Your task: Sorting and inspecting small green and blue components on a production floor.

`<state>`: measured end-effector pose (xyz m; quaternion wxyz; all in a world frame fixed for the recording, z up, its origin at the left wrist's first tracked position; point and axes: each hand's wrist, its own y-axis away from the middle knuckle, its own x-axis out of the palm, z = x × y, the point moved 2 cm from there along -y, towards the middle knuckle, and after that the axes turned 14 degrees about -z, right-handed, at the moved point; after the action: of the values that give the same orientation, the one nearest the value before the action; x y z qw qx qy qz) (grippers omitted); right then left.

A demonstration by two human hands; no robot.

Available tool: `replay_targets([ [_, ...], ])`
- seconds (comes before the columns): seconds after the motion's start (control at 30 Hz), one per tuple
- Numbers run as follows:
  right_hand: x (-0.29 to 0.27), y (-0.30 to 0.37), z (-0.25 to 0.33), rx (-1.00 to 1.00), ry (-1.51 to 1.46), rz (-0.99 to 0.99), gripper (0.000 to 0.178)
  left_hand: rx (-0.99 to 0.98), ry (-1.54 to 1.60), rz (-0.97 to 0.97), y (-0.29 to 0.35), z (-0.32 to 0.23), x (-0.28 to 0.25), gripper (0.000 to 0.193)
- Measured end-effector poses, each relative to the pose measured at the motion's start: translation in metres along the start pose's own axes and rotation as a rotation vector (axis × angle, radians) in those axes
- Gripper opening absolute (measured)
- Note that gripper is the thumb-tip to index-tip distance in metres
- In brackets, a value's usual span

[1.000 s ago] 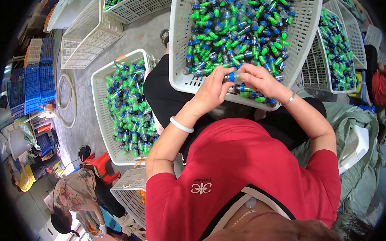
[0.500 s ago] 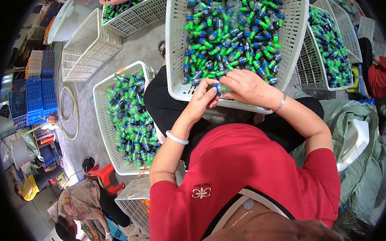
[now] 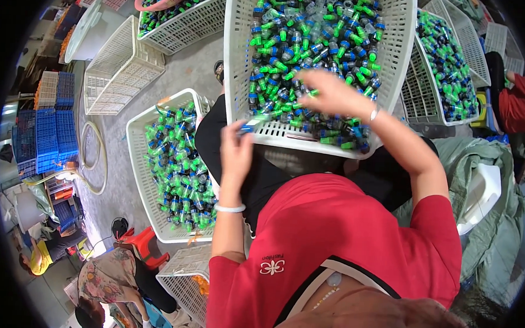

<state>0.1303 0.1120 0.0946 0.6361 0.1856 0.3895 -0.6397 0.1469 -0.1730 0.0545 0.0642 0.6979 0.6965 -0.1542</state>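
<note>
Small plastic piece [image 3: 248, 129], one: blue band, pale greenish end, blurred; sitting at the fingertips of the left hand [image 3: 237, 150], which is pinching it narrowly. White crate [image 3: 238, 63], one: standing just beyond the left hand. Right hand [image 3: 331, 95], blurred: hovering over the crate, fingers loosely curled; whether it is gripping anything, cannot tell. Green-and-blue pieces [image 3: 338, 50], heaped: lying under and beyond the right hand. Second crate [image 3: 150, 202], similarly filled: standing left of the left hand. Hazards, judged: the held piece is risking a fall outside the crate, should the pinch loosen or the rim knock it; careless reaching by the right hand is risking scattered pieces.
</note>
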Motion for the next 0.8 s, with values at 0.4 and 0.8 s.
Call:
replay_targets([
  [0.4,-0.052,-0.107,-0.199,0.015,1.186,-0.179,0.049,0.400,-0.453,-0.060,-0.008,0.011,0.014,0.018],
  [0.8,-0.007,0.001,-0.099,0.624,-0.797,-0.507,0.027,0.510,-0.570,0.209,-0.120,0.042,0.234,0.035],
])
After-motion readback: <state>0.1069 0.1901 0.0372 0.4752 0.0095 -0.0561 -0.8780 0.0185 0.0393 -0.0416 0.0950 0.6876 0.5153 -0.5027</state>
